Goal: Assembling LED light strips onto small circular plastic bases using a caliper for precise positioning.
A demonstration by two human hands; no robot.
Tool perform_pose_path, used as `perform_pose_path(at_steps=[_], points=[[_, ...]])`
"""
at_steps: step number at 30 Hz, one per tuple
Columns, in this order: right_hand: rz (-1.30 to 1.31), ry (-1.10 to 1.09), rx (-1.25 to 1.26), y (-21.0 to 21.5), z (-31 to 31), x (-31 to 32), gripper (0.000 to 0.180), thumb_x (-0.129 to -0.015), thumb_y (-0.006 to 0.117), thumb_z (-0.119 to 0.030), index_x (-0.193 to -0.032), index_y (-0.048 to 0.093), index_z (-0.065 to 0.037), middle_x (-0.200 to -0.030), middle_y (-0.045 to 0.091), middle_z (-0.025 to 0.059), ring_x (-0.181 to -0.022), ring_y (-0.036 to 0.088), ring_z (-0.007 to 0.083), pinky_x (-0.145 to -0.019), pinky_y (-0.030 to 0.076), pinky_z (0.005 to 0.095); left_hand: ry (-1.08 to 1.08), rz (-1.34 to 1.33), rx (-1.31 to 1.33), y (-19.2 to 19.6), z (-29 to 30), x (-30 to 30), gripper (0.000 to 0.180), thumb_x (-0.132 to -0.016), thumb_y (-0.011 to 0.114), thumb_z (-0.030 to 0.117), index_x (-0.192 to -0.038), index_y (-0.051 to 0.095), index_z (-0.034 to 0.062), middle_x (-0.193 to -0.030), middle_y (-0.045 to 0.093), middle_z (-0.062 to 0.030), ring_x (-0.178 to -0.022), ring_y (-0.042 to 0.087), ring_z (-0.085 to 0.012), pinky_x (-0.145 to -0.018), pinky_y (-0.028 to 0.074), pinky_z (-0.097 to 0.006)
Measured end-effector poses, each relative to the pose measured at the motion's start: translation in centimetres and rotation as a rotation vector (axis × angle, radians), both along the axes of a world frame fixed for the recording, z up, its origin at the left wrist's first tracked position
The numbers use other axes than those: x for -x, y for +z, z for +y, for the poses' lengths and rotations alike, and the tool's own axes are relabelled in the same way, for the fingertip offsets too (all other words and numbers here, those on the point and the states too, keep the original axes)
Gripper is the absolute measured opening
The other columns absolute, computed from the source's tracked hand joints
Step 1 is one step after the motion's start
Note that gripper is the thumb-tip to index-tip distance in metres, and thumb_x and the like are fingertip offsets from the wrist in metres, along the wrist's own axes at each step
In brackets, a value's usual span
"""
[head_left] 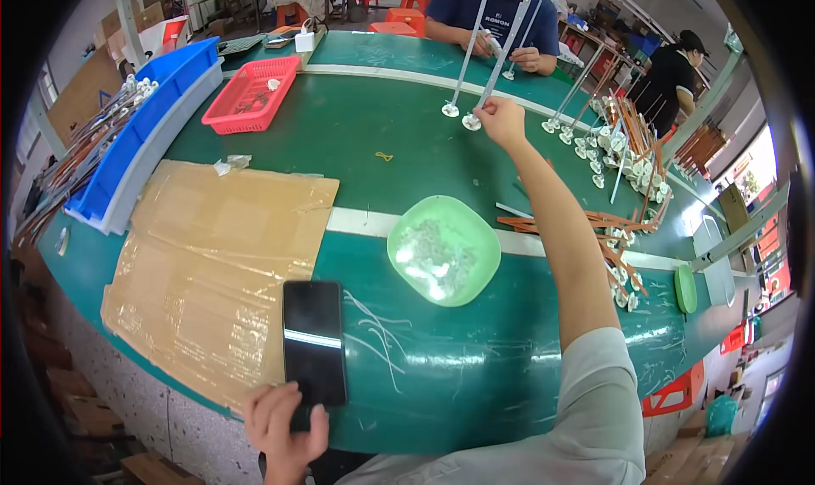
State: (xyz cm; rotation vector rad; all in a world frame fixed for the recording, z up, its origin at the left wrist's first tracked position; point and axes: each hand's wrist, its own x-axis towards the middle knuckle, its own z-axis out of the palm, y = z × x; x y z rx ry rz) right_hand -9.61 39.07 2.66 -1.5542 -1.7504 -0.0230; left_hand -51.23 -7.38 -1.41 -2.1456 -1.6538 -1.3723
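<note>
My right hand [503, 121] reaches across the table with its fingers pinched on the lower part of a long grey strip with a white round base [509, 47]. The strip stands nearly upright, leaning a little right. Just left of it, a similar thin strip with a round base [463, 60] stands apart from my hand. Down at the near edge, my left hand [284, 425] has its thumb apart from loosely bent fingers, by the lower left corner of a black smartphone [314, 336]. I cannot tell whether the fingertips touch the phone.
A green bowl [446, 251] holds small clear pieces. Cardboard [221, 264], a pink basket [255, 98] and a blue bin [153, 137] lie leftward. Strips with white bases [624, 149] crowd the right. Opposite, a person [492, 22] handles a similar piece.
</note>
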Motion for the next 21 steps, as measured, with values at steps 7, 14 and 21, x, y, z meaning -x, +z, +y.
perform_pose_path(at_steps=[7,14,21], points=[[-0.004,-0.111,0.049,-2.9,5.0,-1.2,0.019,-0.078,0.083,-0.022,-0.089,0.079,-0.007,-0.082,0.076,0.0125,-0.078,0.075,0.0289,-0.076,0.059,0.0391,-0.020,0.047,0.014,2.0,0.7,-0.6,0.010,-0.080,0.070,0.009,-0.085,0.066,0.0003,-0.089,0.070,-0.0142,-0.077,0.062,-0.0335,-0.070,0.050,-0.042],[-0.088,-0.129,0.100,-2.2,5.3,-1.5,0.036,-0.077,0.084,-0.040,-0.088,0.078,-0.006,-0.080,0.076,0.0108,-0.077,0.075,0.0267,-0.076,0.058,0.0394,-0.025,0.054,-0.015,1.1,0.0,-0.1,0.011,-0.080,0.068,0.007,-0.086,0.066,-0.0016,-0.089,0.070,-0.0153,-0.078,0.063,-0.0339,-0.073,0.051,-0.043],[-0.138,0.067,-0.050,4.5,-6.2,-5.1,0.040,-0.076,0.084,-0.042,-0.095,0.079,-0.006,-0.088,0.078,0.0141,-0.084,0.076,0.0303,-0.079,0.060,0.0415,-0.043,0.052,-0.139,-0.6,-0.2,0.2,0.007,-0.087,0.060,-0.001,-0.087,0.062,-0.0075,-0.086,0.067,-0.0196,-0.080,0.060,-0.0367,-0.075,0.050,-0.047]])
